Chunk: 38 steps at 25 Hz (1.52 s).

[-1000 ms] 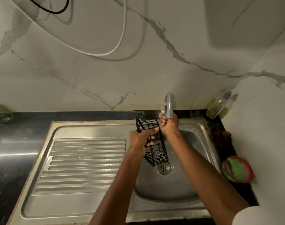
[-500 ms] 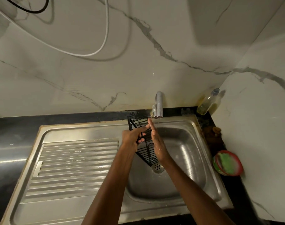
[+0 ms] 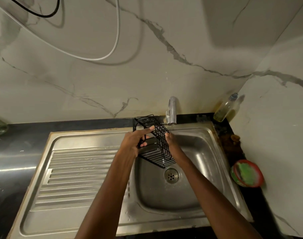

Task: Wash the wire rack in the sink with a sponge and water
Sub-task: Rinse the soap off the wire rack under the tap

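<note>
A black wire rack (image 3: 157, 145) hangs tilted over the steel sink basin (image 3: 199, 161), just below the tap (image 3: 172, 110). My left hand (image 3: 135, 144) grips the rack's left side with fingers curled through the wires. On the rack's right side my right hand (image 3: 172, 146) lies flat against the wires, fingers straight and pointing up toward the spout. A thin stream of water falls from the tap onto the fingertips. A green sponge (image 3: 247, 172) lies in a red dish (image 3: 258, 178) on the counter at the right.
A ribbed steel drainboard (image 3: 75, 173) extends left of the basin, and the drain (image 3: 171, 175) sits below the rack. A bottle of yellowish liquid (image 3: 225, 108) leans in the back right corner. White and black cables (image 3: 112, 49) hang on the marble wall.
My right hand has left the tap handle and come down flat against the rack's right side. Water now runs from the spout. The rack is tilted further over.
</note>
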Available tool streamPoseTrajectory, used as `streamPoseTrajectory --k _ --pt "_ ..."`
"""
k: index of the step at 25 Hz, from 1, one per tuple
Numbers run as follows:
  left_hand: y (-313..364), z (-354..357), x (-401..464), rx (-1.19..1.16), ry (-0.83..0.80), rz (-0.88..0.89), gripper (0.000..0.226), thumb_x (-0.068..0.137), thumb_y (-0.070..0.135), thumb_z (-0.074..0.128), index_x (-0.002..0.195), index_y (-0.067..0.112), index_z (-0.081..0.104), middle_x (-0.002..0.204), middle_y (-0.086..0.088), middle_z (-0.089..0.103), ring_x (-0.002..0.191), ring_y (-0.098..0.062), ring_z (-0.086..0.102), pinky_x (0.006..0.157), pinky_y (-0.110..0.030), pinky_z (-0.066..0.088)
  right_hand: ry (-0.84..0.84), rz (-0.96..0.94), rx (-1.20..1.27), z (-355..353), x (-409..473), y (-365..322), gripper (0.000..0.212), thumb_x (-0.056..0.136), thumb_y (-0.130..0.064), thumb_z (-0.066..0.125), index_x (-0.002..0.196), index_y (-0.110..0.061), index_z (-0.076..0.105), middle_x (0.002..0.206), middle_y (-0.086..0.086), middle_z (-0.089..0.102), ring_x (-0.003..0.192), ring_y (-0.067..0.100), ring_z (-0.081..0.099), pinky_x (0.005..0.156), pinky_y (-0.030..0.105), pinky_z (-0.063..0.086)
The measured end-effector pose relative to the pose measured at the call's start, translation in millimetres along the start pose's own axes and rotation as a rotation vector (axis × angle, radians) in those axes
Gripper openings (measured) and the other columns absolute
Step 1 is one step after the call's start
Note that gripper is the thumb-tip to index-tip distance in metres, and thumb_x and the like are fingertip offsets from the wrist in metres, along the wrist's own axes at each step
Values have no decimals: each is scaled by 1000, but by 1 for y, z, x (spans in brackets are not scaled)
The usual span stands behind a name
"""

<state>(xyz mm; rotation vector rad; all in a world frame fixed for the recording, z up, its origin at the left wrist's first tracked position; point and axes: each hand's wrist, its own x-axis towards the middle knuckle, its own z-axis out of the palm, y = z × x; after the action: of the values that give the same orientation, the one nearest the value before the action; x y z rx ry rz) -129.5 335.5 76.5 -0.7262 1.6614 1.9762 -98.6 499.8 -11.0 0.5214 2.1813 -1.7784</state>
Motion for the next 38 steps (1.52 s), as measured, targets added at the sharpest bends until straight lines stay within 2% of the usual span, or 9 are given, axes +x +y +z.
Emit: streamPoseTrajectory --k 4,9,13,18,21,25,31,33,38 --pt "-20 15 9 -4 27 -38 34 74 26 93 85 0 75 59 -3 67 40 -8 53 43 -22 47 -18 -239 36 18 -21 -47 96 87 -79 29 160 -16 20 168 -4 10 149 4 14 120 30 14" --pt "-38 17 11 -21 22 -60 35 78 33 90 82 2 73 60 -5 67 51 -13 57 51 -27 51 -67 -405 -123 16 -33 -25 67 101 -62 21 160 -36 6 168 -18 -2 153 -1 0 123 28 7" --pt "-36 11 8 -40 -10 -55 54 67 39 96 97 -3 77 64 -3 70 49 -12 56 53 -27 51 -31 -226 88 1 -18 16 78 96 -70 30 161 -32 9 169 -12 5 153 3 7 126 36 11" --pt "-19 -4 -3 -30 -48 4 42 75 35 91 94 0 77 63 -2 60 44 -9 42 38 -20 38 69 64 121 -17 6 30 105 83 -85 39 160 -16 19 167 2 19 152 18 19 123 40 18" --pt "-14 -4 -3 -27 -34 13 48 74 37 91 99 -1 76 65 -3 58 43 -8 46 40 -21 39 156 234 101 -21 26 15 79 95 -72 38 149 -14 42 149 6 46 139 25 43 118 43 33" --pt "-14 8 -7 46 -77 0 43 72 39 92 80 6 65 54 0 61 40 -9 46 38 -22 41 181 372 296 -12 55 -11 64 99 -57 27 132 -9 54 133 18 58 126 30 52 111 47 41" --pt "8 1 6 -11 -75 51 56 75 35 92 110 -5 74 56 0 52 38 -7 48 37 -20 36 192 352 289 -2 39 -60 57 108 -46 30 143 -3 45 144 15 49 137 32 43 108 37 37" --pt "10 9 9 4 -96 60 45 76 33 91 101 -1 75 60 -2 51 37 -5 51 35 -21 35 181 316 285 0 31 -62 61 107 -51 30 146 -7 42 142 13 50 136 32 43 101 35 37" --pt "-3 25 20 80 -71 13 44 73 40 93 90 7 68 59 0 62 39 -9 46 37 -21 38 105 300 280 4 15 -86 75 103 -63 24 159 -12 21 164 16 25 151 32 24 120 44 22"
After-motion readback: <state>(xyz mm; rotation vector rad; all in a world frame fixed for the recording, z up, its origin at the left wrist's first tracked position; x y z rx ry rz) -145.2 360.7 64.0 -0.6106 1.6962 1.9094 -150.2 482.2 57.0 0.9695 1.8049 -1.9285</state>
